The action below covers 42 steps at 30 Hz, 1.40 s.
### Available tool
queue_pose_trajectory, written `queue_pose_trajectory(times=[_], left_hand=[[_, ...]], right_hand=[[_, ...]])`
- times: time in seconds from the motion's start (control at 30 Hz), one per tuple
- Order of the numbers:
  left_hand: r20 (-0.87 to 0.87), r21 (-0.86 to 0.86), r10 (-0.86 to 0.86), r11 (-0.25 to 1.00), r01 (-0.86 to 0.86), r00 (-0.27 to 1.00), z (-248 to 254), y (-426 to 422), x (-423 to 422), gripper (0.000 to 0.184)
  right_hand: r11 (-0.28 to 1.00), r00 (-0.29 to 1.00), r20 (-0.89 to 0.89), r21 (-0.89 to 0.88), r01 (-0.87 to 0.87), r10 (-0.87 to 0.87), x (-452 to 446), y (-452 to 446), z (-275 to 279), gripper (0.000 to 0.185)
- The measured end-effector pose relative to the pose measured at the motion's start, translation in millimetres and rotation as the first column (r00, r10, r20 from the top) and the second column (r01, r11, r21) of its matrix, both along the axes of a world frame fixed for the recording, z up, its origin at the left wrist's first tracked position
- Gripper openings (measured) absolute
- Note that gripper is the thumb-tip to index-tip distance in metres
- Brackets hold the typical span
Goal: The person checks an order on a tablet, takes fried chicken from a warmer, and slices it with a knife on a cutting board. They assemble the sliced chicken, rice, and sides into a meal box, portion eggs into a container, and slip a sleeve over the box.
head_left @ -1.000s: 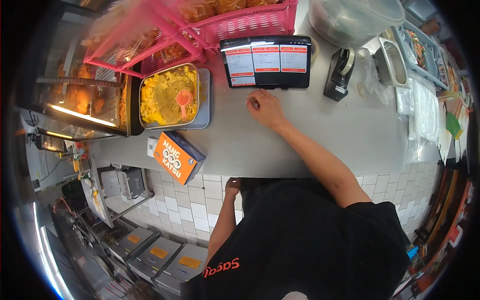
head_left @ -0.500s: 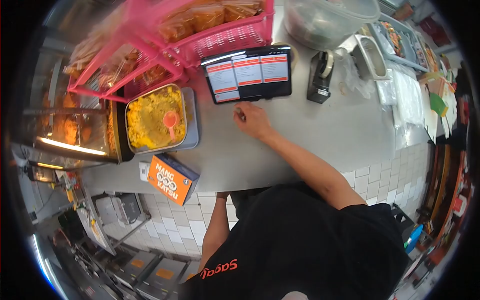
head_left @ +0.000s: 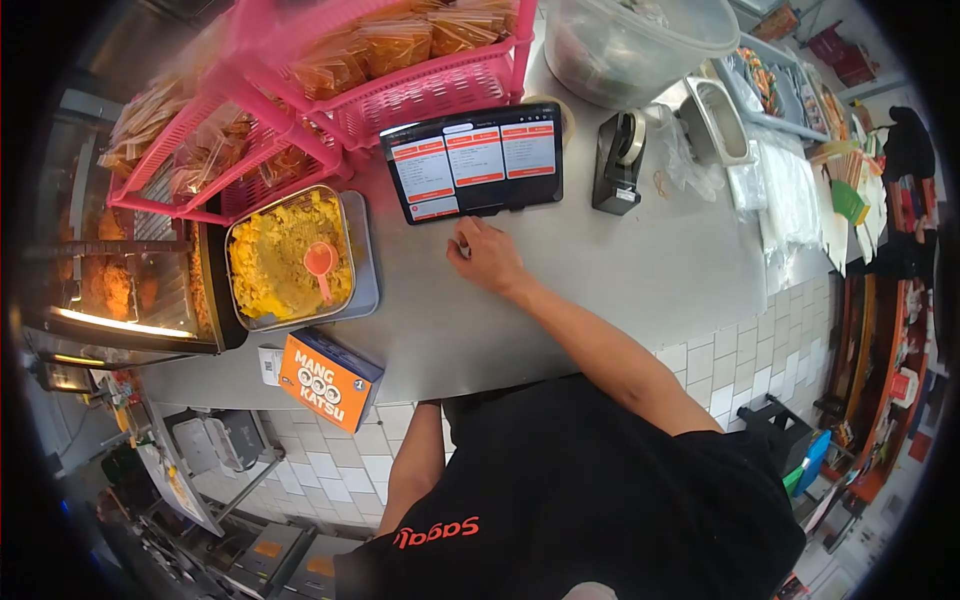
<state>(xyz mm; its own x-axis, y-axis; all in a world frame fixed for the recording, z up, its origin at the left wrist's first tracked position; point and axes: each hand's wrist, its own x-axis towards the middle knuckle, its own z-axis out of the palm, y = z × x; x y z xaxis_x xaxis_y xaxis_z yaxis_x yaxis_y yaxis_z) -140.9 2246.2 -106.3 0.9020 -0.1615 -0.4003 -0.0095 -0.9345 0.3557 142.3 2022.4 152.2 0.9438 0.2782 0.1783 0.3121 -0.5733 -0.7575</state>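
My right hand (head_left: 486,258) is over the steel counter (head_left: 420,330), just below the lower edge of a tablet (head_left: 478,165). Its fingers are curled in; a small dark spot shows among them, too small to name. Order-like cards with red bars fill the tablet's screen. My left forearm (head_left: 415,460) hangs down at the counter's front edge, and that hand's fingers are hidden there. Left of the tablet, a metal tray (head_left: 352,285) holds yellow crumbly food (head_left: 285,250) with a pink scoop (head_left: 320,260) lying in it. An orange box (head_left: 325,385) marked "MANG KATSU" sits near the front edge.
Pink plastic racks (head_left: 430,95) with bagged orange food stand at the back left. A lit display case (head_left: 130,325) is at far left. Behind and right are a tape dispenser (head_left: 617,165), a clear tub (head_left: 640,50), a metal container (head_left: 720,125) and plastic bags (head_left: 795,215).
The whole view has shifted, so the counter items appear slightly left and lower. My right hand stays curled just in front of the tablet.
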Motion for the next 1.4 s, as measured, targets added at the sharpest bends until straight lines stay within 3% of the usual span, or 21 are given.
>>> queue_pose_trajectory(times=[0.27,0.33,0.47,0.53,0.57,0.63,0.7,0.73,0.77,0.8,0.83,0.93,1.1,1.17,1.3,1.4], left_hand=[[0.084,-0.017,0.018,1.000,-0.017,0.996,-16,-34,-6,0.044],[0.120,-0.015,0.020,1.000,-0.018,0.993,-19,-39,-5,0.045],[0.222,-0.008,0.008,1.000,-0.007,0.975,-20,-43,-8,0.045],[0.280,0.010,-0.020,1.000,0.018,0.960,-19,-38,-15,0.045],[0.297,0.026,-0.030,0.999,0.024,0.954,-18,-36,-20,0.045],[0.277,0.063,-0.026,0.998,0.009,0.960,-11,-33,-31,0.045],[-0.014,0.080,0.162,0.984,-0.160,0.987,-2,-34,-30,0.047],[-0.314,0.133,0.332,0.943,-0.306,0.889,10,-37,-31,0.049],[-0.301,0.134,0.345,0.938,-0.319,0.889,23,-40,-35,0.049],[-0.292,0.011,0.626,0.758,-0.652,0.723,43,-46,-40,0.051],[-0.324,-0.113,0.820,0.461,-0.880,0.471,57,-50,-44,0.053],[-0.338,-0.060,0.846,0.418,-0.907,0.412,59,-54,-63,0.058],[-0.330,-0.080,0.823,0.464,-0.882,0.462,57,-45,-79,0.056],[-0.368,-0.206,0.856,0.307,-0.929,0.364,85,-39,-68,0.055],[-0.370,-0.318,0.801,0.368,-0.874,0.471,65,-10,-80,0.053],[-0.500,-0.348,0.788,0.197,-0.917,0.359,47,13,-93,0.047]], right_hand=[[0.983,0.987,0.101,-0.143,-0.114,0.129,-5,1,0,0.015],[0.973,0.950,0.250,-0.178,-0.145,0.187,-6,0,-8,0.014],[0.944,0.927,0.262,-0.261,-0.199,0.268,-14,0,-4,0.020],[0.878,0.972,-0.049,-0.419,-0.230,0.231,-21,0,13,0.027],[0.878,0.969,-0.039,-0.414,-0.239,0.245,-26,0,17,0.027],[0.866,0.954,-0.242,-0.421,-0.270,0.179,-34,-2,20,0.035],[0.896,0.952,-0.232,-0.352,-0.272,0.198,-40,-9,25,0.036],[0.920,0.948,-0.240,-0.283,-0.273,0.207,-41,-13,25,0.036],[0.918,0.948,-0.228,-0.281,-0.281,0.220,-38,-16,23,0.036],[0.900,0.930,-0.253,-0.277,-0.335,0.268,-35,-20,19,0.036],[0.882,0.909,-0.278,-0.273,-0.385,0.311,-33,-23,17,0.036],[0.871,0.883,-0.357,-0.270,-0.410,0.305,-32,-28,21,0.034],[0.867,0.880,-0.380,-0.290,-0.405,0.283,-32,-26,19,0.036],[0.862,0.877,-0.394,-0.302,-0.407,0.276,-30,-25,20,0.037],[0.856,0.876,-0.425,-0.342,-0.388,0.227,-29,-18,26,0.036],[0.897,0.893,-0.428,-0.329,-0.296,0.138,-51,-13,26,0.032]])
